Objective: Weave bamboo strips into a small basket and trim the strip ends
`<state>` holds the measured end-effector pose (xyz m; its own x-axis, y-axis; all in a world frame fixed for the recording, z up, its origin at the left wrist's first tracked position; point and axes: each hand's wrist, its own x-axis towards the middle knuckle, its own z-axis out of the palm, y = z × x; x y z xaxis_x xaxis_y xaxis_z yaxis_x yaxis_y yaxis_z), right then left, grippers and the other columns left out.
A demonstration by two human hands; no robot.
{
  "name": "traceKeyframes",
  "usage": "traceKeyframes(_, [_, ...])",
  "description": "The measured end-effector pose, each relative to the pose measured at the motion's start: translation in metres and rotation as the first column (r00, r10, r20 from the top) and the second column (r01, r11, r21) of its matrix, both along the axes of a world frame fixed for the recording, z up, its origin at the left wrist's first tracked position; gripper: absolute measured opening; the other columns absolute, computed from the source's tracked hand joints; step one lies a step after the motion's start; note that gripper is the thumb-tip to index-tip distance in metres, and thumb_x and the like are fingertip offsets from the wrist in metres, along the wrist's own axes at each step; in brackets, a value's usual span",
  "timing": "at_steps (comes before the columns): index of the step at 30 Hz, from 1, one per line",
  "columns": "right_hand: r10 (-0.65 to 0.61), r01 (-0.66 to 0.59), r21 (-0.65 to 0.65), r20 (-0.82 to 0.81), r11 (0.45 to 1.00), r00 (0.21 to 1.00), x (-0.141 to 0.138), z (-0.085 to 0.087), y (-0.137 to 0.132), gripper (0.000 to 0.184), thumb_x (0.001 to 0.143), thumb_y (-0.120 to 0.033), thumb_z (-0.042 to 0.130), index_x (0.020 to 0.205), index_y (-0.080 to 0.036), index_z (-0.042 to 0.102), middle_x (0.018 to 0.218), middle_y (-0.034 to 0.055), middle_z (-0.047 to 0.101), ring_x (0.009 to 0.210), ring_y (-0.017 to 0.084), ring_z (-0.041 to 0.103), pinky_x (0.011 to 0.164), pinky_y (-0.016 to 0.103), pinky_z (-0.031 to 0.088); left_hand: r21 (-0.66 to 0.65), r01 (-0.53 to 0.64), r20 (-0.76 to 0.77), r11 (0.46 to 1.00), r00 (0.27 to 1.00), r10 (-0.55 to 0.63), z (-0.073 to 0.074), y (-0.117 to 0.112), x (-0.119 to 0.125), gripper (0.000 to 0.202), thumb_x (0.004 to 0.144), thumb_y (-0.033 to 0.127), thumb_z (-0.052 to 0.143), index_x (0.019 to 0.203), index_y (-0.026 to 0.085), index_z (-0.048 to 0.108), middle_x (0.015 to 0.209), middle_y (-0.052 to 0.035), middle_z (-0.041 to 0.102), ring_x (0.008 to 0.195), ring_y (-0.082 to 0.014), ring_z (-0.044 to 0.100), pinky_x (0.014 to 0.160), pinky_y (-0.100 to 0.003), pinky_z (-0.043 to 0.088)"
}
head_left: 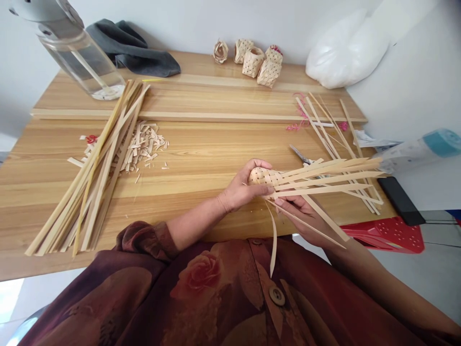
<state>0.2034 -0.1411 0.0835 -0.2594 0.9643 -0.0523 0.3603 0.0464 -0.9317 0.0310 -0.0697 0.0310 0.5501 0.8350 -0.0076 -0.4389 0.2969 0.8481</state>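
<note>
The left hand [243, 187] has its fingers and thumb clamped around a woven body [264, 176], just off centre toward three o'clock, likely keeping the plait tight. Flat, pale, pointed strips [324, 181] fan from it toward three o'clock, which leaves their ends separate. The right hand [308, 214], toward four o'clock, sets its thumb by the lower strips; overlap hides whether its fingers pinch one. Long, stiff splints [90, 185] lie bundled at nine o'clock, and small checkered cups [253, 62] sit near twelve.
</note>
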Motion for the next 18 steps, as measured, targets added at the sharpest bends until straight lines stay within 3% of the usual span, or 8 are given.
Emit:
traceKeyframes(5, [-0.096,0.097,-0.035,0.015,0.995,0.995,-0.003,-0.003,-0.004,0.028,0.099,-0.042,0.059,0.08,-0.022,0.063,0.078,-0.0001,0.06,0.078,0.018,0.053,0.081,0.032,0.045,0.03,-0.095,-0.053,0.995,0.994,0.096,0.003,-0.003,0.001,0.051,0.068,0.022,0.083,0.11,0.02,0.054,0.089,0.0006,0.065,0.076,-0.0108,0.058,0.073,-0.026,0.049])
traceKeyframes(10, [-0.139,0.14,-0.02,0.057,0.99,0.989,-0.009,-0.004,-0.003,0.029,0.095,-0.044,0.059,0.075,-0.022,0.059,0.076,-0.0007,0.056,0.079,0.019,0.052,0.08,0.033,0.043,0.141,-0.18,-0.099,0.973,0.976,0.195,0.004,-0.003,0.0,0.045,0.069,0.023,0.079,0.106,0.02,0.055,0.089,0.0018,0.059,0.074,-0.0092,0.053,0.069,-0.023,0.045])
traceKeyframes(14, [-0.234,0.24,-0.065,0.09,0.969,0.968,-0.012,-0.006,-0.003,0.026,0.09,-0.047,0.061,0.079,-0.023,0.066,0.073,-0.0008,0.06,0.075,0.02,0.053,0.078,0.035,0.045,0.171,-0.175,-0.129,0.97,0.972,0.198,0.006,-0.002,-0.001,0.044,0.069,0.023,0.078,0.105,0.02,0.054,0.086,0.003,0.057,0.073,-0.009,0.051,0.067,-0.023,0.043])
traceKeyframes(18, [-0.295,0.31,-0.114,0.132,0.944,0.946,-0.009,-0.011,-0.005,0.025,0.086,-0.048,0.064,0.091,-0.026,0.075,0.084,0.0017,0.071,0.082,0.023,0.061,0.079,0.037,0.049,0.157,-0.106,-0.172,0.982,0.976,0.133,0.008,-0.002,-0.003,0.045,0.072,0.026,0.079,0.108,0.019,0.053,0.083,0.003,0.056,0.072,-0.0097,0.051,0.068,-0.024,0.044])
